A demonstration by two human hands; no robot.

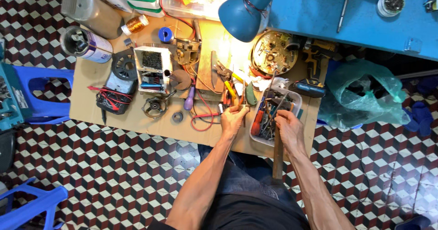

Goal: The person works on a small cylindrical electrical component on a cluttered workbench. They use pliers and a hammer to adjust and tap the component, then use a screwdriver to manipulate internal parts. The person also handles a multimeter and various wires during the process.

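My left hand (233, 119) is closed on a small metal part with a thin rod (243, 103) sticking up from it, above the cardboard sheet (132, 120). My right hand (288, 126) reaches into a clear plastic tool box (297, 101) full of screwdrivers and pliers, fingers closed among the tools. What it grips is hidden. A long wooden handle (278, 159) lies below that hand, running toward my lap.
A blue desk lamp (242, 16) lights the cardboard. On it lie a multimeter (116, 93) with red leads, a white parts box (152, 68), copper wire spool (135, 24), cordless drill (315, 63), a round opened device (273, 52). Blue stools (41, 95) left, green plastic bag (365, 93) right.
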